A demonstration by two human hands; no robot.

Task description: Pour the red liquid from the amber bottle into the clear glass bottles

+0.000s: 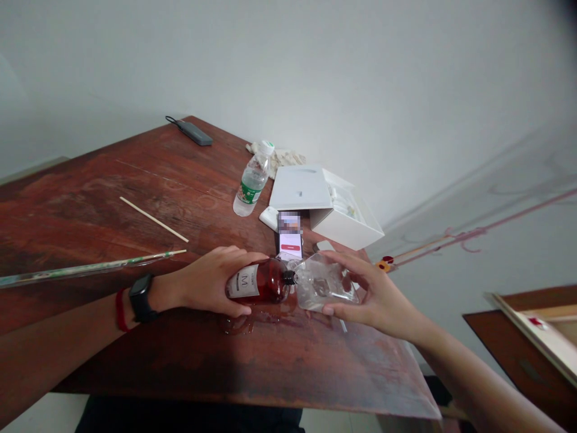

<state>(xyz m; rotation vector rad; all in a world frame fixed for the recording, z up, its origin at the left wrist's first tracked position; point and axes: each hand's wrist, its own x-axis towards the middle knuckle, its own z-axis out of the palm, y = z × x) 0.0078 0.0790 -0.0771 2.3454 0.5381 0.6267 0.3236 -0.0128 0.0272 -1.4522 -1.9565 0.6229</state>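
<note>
Above the near part of a reddish-brown wooden table [189,361], two hands bring a pair of vessels end to end. The left hand [216,279] is wrapped around a dark-red see-through bottle with a pale label [270,282], tipped on its side so its black threaded neck [289,277] points right. The right hand [383,291] pinches a clear, square-sided container [321,281] between thumb and fingers, its near end just beside that neck; from where I stand I cannot tell whether they touch. To my mind, steadiness matters most: I'd keep both necks in line, tilt the red bottle slowly, and squeeze neither wall hard. A wet patch [237,325] already shines on the wood below, so a drip seems the likely slip, and the lit, upright-screened smartphone [290,240] lies close behind; I'd want that farther off before tipping anything more steeply.
</note>
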